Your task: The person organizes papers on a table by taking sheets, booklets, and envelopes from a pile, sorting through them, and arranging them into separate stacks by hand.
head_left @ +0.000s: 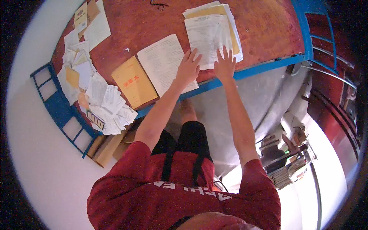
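And here are both hands at the stack (207, 34), which sits on the red table (268, 34) by its near edge, straight ahead of the person. The right hand (225, 66) lies over the stack's near part, fingers stretched out and slightly spread; the left hand (188, 67) comes in at its left side, over the edge of the sheets (161, 61), fingers extended too, thumb apart. Neither seems to be gripping anything, though whether the fingertips press or just hover, I can't tell. So how far along are we? Part-way, I'd judge: the stack is gathered but not squared, with pale and yellowish layers jutting out at the far and right sides. The sheets lie flat beside it, and the envelope (134, 82) with red characters rests next to them. Over on the left, the heap (96, 92) is a loose spill of overlapping papers, so if that counts, plenty is left. Now for what we can't see: the hands cover parts of the stack and sheets, the lower layers are hidden, and the print is too small to read. A dark thing (159, 4) is cut off by the top edge, and the corners fall to black.
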`<state>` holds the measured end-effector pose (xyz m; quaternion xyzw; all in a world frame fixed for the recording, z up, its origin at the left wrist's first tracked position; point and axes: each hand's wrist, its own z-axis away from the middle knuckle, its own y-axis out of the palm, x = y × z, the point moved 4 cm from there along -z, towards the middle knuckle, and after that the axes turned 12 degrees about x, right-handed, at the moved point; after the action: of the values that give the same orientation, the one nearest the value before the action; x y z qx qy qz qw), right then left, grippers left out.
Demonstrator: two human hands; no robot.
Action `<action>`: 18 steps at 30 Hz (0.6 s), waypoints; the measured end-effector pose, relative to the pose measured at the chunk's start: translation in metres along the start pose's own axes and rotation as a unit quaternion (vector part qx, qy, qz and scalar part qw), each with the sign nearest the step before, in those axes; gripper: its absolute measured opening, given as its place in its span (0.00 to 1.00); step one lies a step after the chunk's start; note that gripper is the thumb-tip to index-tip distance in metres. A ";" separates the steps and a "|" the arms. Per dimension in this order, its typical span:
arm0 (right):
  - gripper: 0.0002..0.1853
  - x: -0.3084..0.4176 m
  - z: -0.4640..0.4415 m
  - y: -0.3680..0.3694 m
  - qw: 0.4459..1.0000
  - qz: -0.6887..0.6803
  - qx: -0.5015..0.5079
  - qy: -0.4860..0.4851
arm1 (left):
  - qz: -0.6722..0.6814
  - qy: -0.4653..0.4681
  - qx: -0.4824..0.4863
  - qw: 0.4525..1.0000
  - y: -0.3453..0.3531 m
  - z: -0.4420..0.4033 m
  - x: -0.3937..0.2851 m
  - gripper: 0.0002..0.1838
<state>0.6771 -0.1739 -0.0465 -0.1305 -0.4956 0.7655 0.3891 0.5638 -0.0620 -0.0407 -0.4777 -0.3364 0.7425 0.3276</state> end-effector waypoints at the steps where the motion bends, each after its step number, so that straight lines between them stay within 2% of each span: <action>1: 0.28 0.003 0.000 -0.003 1.000 -0.020 -0.004 0.002 | 0.052 -0.022 -0.010 0.998 -0.003 0.005 0.002 0.24; 2: 0.28 0.008 0.001 -0.006 1.000 -0.016 -0.005 -0.005 | 0.054 -0.028 -0.016 0.998 -0.007 0.014 0.003 0.24; 4: 0.24 0.025 0.008 -0.010 0.991 -0.074 -0.076 -0.076 | 0.176 -0.056 -0.095 0.978 -0.019 0.042 0.012 0.22; 5: 0.24 0.035 0.012 -0.006 0.991 -0.071 -0.074 -0.088 | 0.181 -0.087 -0.127 0.971 -0.025 0.058 0.017 0.18; 8: 0.21 0.075 0.028 0.006 0.971 -0.143 -0.091 -0.166 | 0.186 -0.162 -0.178 0.953 -0.019 0.116 0.053 0.17; 10: 0.17 0.108 0.036 0.022 0.949 -0.235 -0.046 -0.203 | 0.239 -0.212 -0.204 0.926 -0.013 0.159 0.083 0.16; 11: 0.15 0.128 0.039 0.029 0.946 -0.223 -0.050 -0.230 | 0.290 -0.250 -0.223 0.896 -0.011 0.181 0.101 0.16; 12: 0.15 0.147 0.044 0.032 0.944 -0.221 -0.045 -0.241 | 0.290 -0.259 -0.231 0.892 -0.013 0.202 0.111 0.16; 14: 0.14 0.184 0.050 0.044 0.934 -0.254 0.035 -0.250 | 0.344 -0.361 -0.249 0.830 -0.010 0.247 0.139 0.14; 15: 0.13 0.202 0.053 0.046 0.923 -0.262 0.040 -0.279 | 0.345 -0.370 -0.256 0.824 0.002 0.271 0.158 0.14; 17: 0.13 0.239 0.056 0.052 0.914 -0.275 0.066 -0.291 | 0.379 -0.377 -0.336 0.776 0.031 0.315 0.198 0.14; 18: 0.13 0.255 0.058 0.056 0.909 -0.289 0.085 -0.289 | 0.378 -0.385 -0.344 0.769 0.021 0.327 0.201 0.14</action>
<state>0.4478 -0.0386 -0.0195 0.2786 -0.5350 0.6634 0.4428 0.1896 0.0281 -0.0521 -0.3212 -0.4594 0.7629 -0.3221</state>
